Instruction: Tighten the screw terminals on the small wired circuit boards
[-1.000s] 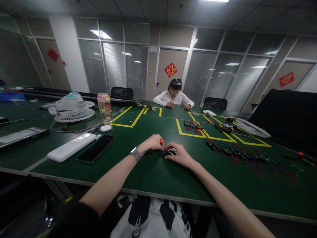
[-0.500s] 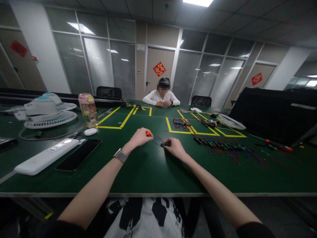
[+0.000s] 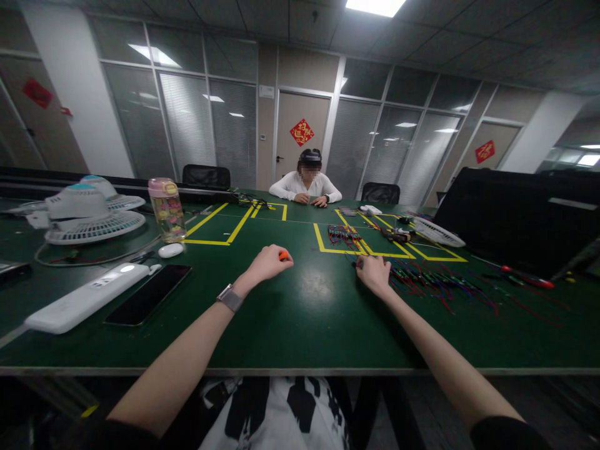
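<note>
My left hand (image 3: 267, 263) rests on the green table (image 3: 300, 325), curled into a fist round a small orange-tipped tool (image 3: 284, 255). A watch sits on that wrist. My right hand (image 3: 374, 271) lies farther right, fingers closed near a small dark part with wires at the edge of a spread of red, blue and green wired parts (image 3: 435, 281). What the right fingers hold is hidden.
A phone (image 3: 149, 292), white power strip (image 3: 84, 299), mouse (image 3: 170, 250), pink-lidded bottle (image 3: 165, 209) and fan (image 3: 89, 215) are at the left. Yellow tape boxes mark the table. A bundle of wires (image 3: 343, 235) lies ahead. A person sits opposite. A black case (image 3: 520, 215) stands right.
My right hand has moved right, away from the left hand, to the edge of the wire pile. The left hand stays put with the orange-tipped tool.
</note>
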`<control>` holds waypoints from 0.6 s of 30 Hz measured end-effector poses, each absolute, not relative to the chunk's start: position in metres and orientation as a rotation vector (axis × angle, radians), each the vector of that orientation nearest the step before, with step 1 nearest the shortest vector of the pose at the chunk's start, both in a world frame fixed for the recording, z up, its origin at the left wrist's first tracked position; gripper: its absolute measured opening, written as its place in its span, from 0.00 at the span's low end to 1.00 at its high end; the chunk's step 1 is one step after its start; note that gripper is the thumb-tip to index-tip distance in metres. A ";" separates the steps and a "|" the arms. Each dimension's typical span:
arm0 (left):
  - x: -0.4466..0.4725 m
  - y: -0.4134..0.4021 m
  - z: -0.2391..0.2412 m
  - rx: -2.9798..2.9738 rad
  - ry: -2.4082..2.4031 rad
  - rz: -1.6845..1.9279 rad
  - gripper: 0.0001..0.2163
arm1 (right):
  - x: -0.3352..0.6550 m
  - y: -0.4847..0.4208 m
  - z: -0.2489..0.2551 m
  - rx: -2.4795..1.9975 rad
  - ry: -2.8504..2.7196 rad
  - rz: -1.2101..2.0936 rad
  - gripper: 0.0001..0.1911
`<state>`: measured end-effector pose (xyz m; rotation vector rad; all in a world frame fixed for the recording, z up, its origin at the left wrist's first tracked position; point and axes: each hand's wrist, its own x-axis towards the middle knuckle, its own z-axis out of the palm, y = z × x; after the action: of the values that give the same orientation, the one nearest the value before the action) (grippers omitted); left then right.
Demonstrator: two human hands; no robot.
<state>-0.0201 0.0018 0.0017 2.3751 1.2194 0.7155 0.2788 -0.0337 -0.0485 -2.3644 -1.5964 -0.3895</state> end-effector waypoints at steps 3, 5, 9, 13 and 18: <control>-0.020 0.003 0.000 2.388 1.225 0.728 0.11 | 0.284 -0.031 -0.049 -2.412 -1.610 -0.415 0.12; -0.020 0.002 0.000 2.380 1.220 0.735 0.10 | 0.288 -0.029 -0.051 -2.427 -1.626 -0.455 0.13; -0.018 -0.001 0.000 2.374 1.196 0.750 0.10 | 0.291 -0.025 -0.052 -2.395 -1.629 -0.616 0.15; -0.015 -0.006 0.002 2.388 1.150 0.781 0.09 | 0.281 0.005 -0.039 -2.300 -1.618 -0.646 0.18; -0.014 -0.015 0.008 2.356 1.144 0.812 0.10 | 0.257 0.079 -0.023 -2.293 -1.770 -0.356 0.18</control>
<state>-0.0142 -0.0149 0.0083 2.3561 1.1436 0.8120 0.2567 0.0793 -0.0229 -2.2926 -1.7701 -0.3560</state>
